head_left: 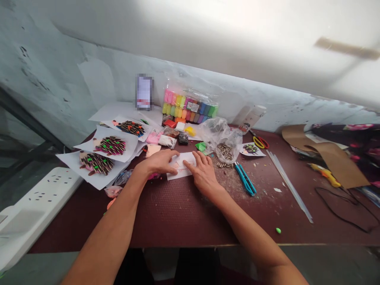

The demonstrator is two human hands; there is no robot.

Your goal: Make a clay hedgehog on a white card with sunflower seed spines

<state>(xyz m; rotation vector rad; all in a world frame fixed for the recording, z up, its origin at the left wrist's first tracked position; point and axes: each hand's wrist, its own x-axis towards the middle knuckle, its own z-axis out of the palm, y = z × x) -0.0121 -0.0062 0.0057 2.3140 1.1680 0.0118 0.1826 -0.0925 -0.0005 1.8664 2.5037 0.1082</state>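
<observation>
A small white sheet of paper (180, 174) with a faint reddish line drawing lies on the dark red table in front of me. My left hand (162, 162) rests at the sheet's left side, thumb and fingers apart. On its right side lies my right hand (204, 170), fingers stretched out and index finger touching the drawing. Just beyond the hands are soft clay packs, among them a white pack (168, 141), a black pack (183, 138) and a green one (201, 147). Striped sunflower seeds (225, 154) spill from a clear plastic bag (227, 132) near my right hand.
Left are papers bearing seed-covered hedgehogs (109, 145) and a white power strip (38, 198). A boxed clay set (190, 107) and a phone (144, 92) stand behind. Right are a teal utility knife (245, 179), scissors (259, 141), glue sticks (289, 186) and a yellow glue gun (325, 174).
</observation>
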